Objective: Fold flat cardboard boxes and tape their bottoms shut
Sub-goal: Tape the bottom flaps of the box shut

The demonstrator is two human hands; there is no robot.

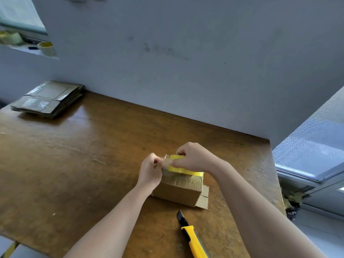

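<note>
The small folded cardboard box [176, 190] sits on the wooden table [83, 155], toward its near right part, with one loose flap lying flat on the table at the box's right end. A roll of yellow-edged tape [186, 172] rests on the box's top, tilted up on edge. The right hand [195, 159] holds the roll from above, fingers curled over its rim. The left hand [150, 171] is just beside it, thumb and fingers pinched on the free end of the clear tape [166, 161], which is crumpled between the two hands; the knuckles nearly touch. Both forearms reach in from the lower edge of the view. On the table nearer the person, just in front of the box and apart from it, lies a yellow utility knife [193, 237] with its dark blade end pointing toward the box. Well apart, at the table's far left corner against the grey wall [167, 62], is a stack of flat cardboard boxes [48, 98] — strips of old tape show on the top one. On a ledge at the upper left stand two more tape rolls [46, 48], beside a window.
</note>
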